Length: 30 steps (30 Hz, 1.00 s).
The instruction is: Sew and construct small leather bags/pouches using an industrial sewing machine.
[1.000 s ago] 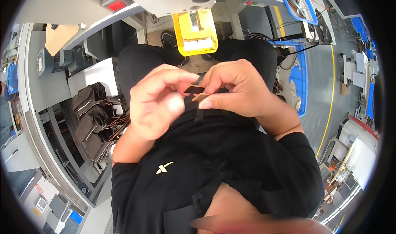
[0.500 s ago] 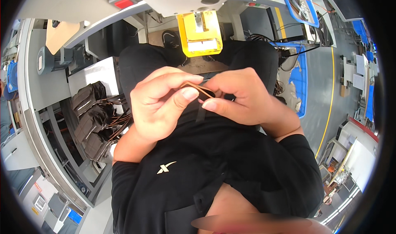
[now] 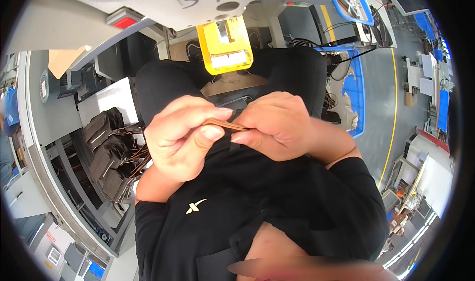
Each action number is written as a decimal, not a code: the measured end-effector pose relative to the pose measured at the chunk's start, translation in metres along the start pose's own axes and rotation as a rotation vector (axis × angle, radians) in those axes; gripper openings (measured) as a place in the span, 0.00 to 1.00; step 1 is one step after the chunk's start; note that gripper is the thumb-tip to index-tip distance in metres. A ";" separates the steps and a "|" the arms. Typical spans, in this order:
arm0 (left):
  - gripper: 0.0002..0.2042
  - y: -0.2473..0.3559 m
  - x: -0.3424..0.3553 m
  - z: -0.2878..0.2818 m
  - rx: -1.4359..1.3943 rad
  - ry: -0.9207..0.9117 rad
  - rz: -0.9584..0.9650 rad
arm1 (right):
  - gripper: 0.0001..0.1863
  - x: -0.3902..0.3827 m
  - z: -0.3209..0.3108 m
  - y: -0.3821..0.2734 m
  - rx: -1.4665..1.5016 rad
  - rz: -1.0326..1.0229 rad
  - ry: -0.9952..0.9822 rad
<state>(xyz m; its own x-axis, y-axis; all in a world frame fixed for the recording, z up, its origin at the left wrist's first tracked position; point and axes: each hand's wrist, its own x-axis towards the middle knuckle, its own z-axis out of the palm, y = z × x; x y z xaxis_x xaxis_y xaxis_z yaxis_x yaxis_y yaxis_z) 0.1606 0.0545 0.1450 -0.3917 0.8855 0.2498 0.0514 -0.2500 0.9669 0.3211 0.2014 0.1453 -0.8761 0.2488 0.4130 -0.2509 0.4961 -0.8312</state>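
Note:
Between my two hands, in front of my lap, stretches a thin brown strip (image 3: 226, 124) with layered edges, leather-like in look. My left hand (image 3: 179, 141) pinches its left end between thumb and fingers. The right end is gripped the same way by my right hand (image 3: 278, 126), whose fingers cover that part. Seen edge-on, the strip lies almost flat, and its faces are mostly hidden.
Ahead of my hands juts a yellow machine part (image 3: 225, 53) below a pale machine body (image 3: 163, 1) with a red switch (image 3: 127, 21). Dark bundled pieces with brown straps (image 3: 110, 154) lie at left. A blue bin (image 3: 360, 95) stands at right.
The strip, earlier bent apart into an open loop, now lies closed and nearly flat. Both hands have shifted slightly toward me, and the view has moved a little.

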 end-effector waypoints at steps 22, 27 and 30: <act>0.09 -0.005 0.001 0.008 -0.184 0.011 -0.017 | 0.08 -0.007 0.002 0.009 -0.123 -0.294 0.131; 0.12 -0.004 0.016 0.000 0.189 -0.078 0.254 | 0.10 -0.006 -0.014 0.014 0.369 0.221 -0.125; 0.21 -0.002 0.014 0.009 0.387 -0.110 0.283 | 0.11 -0.011 -0.019 0.018 0.461 0.276 -0.121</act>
<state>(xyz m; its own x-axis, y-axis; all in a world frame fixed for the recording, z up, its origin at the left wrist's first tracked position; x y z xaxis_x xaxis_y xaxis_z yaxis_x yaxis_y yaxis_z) 0.1635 0.0713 0.1476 -0.2149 0.8451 0.4896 0.4875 -0.3415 0.8036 0.3336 0.2234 0.1327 -0.9692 0.2068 0.1337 -0.1360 0.0032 -0.9907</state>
